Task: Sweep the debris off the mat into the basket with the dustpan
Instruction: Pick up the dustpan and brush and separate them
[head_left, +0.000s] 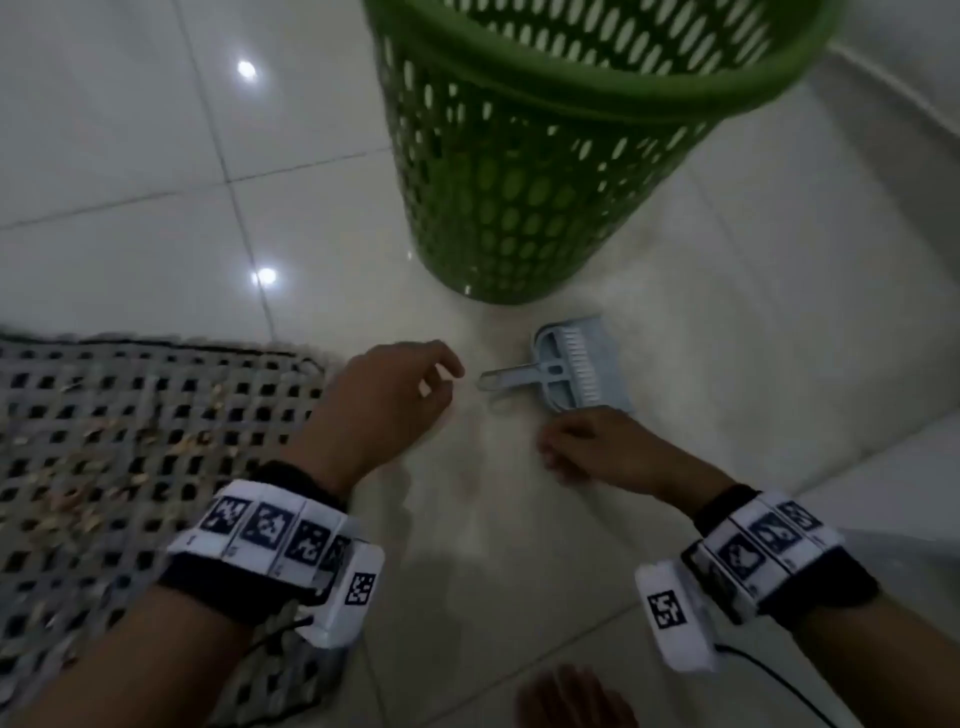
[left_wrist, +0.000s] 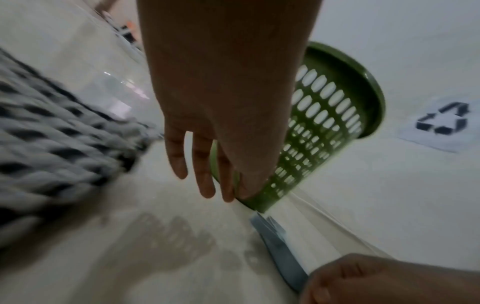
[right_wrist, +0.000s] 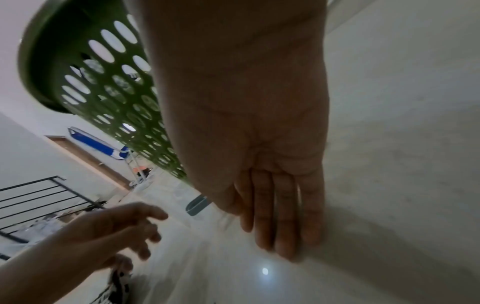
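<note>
A pale blue dustpan (head_left: 571, 369) with a small brush lying in it rests on the tiled floor just in front of the green perforated basket (head_left: 545, 156). Its handle points left toward my left hand (head_left: 447, 382), which hovers a short way from the handle tip with loosely spread fingers (left_wrist: 205, 164) and holds nothing. My right hand (head_left: 556, 452) is low over the floor just beside the pan's near edge, its fingers (right_wrist: 280, 216) straight and empty. At the left lies the grey lattice mat (head_left: 130, 441), strewn with tan debris (head_left: 78, 499).
A wall runs close behind and to the right of the basket, with a paper recycling sign (left_wrist: 441, 123) on it. A bare foot (head_left: 571, 696) shows at the bottom edge. A black railing (right_wrist: 39, 195) and a blue object (right_wrist: 98, 144) stand far off.
</note>
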